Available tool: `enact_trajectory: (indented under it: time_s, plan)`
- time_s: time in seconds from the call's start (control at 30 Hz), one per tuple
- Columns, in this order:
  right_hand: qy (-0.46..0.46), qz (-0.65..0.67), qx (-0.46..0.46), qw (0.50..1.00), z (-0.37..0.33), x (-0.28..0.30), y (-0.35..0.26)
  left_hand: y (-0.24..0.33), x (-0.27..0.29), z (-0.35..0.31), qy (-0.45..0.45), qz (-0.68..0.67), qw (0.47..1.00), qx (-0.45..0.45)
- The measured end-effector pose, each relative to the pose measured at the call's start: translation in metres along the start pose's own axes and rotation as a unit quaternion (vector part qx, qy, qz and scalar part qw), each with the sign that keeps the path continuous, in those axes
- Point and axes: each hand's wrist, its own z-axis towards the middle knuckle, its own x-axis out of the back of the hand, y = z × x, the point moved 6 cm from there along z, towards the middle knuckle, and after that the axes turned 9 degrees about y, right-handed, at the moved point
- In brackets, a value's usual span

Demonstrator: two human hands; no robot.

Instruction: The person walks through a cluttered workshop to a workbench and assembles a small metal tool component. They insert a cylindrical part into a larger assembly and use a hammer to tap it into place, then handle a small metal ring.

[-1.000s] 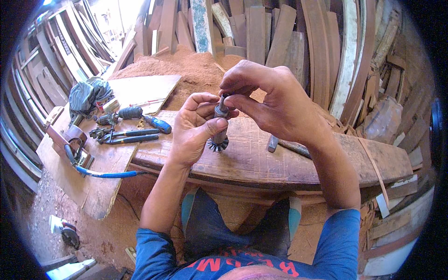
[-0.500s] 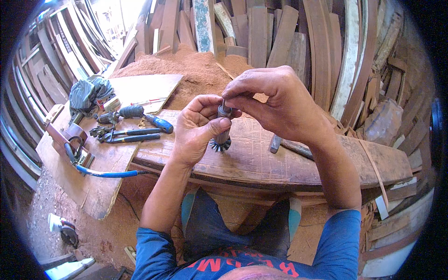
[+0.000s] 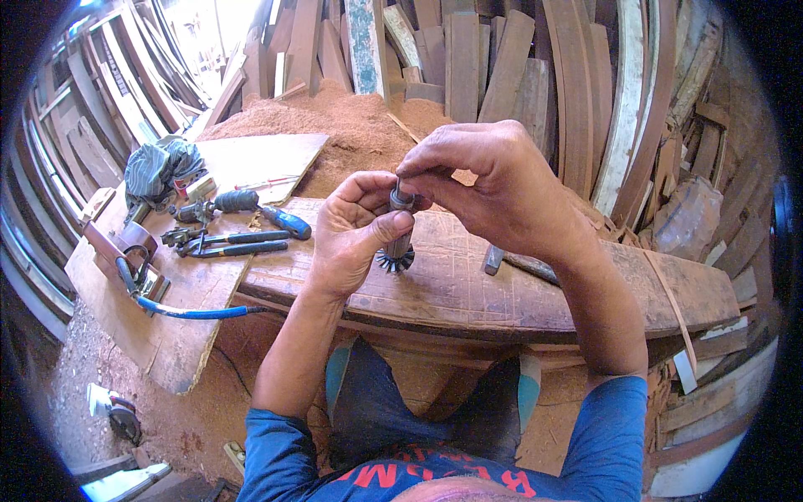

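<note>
Upright above the workbench (image 3: 468, 293), a metal motor armature (image 3: 398, 246) with a dark finned fan at its lower end is held between both hands. My left hand (image 3: 350, 243) is closed around its body, the thumb pressed across the front. At the top, my right hand (image 3: 506, 184) pinches the thin shaft end between thumb and fingertips. Whether the right fingers also hold something small there cannot be made out. To the right of the armature, a hammer (image 3: 493, 258) lies on the bench, its handle partly hidden behind my right forearm.
On the left lie black-handled pliers (image 3: 238, 248), a blue-handled tool (image 3: 286, 222), a striped cloth (image 3: 163, 170) and a blue hose (image 3: 201, 313) on a plywood sheet (image 3: 180, 356). Sawdust (image 3: 335, 138) is heaped behind the bench, and planks (image 3: 464, 67) lean farther back.
Almost nothing differs. The right fingertips have shifted very slightly at the shaft end, while the left hand and armature stay in place.
</note>
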Motion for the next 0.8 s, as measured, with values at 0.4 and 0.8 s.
enact_trajectory:
  time_s: [0.4, 0.8]
  plan:
    - [0.012, -0.023, 0.042, 0.999, 0.0, 0.001, -0.005, 0.014, 0.001, 0.004, 0.032, 0.107, 0.993, -0.036]
    - [0.057, -0.039, 0.023, 0.997, -0.008, 0.015, -0.003, 0.027, -0.006, -0.001, 0.062, 0.179, 0.975, -0.113]
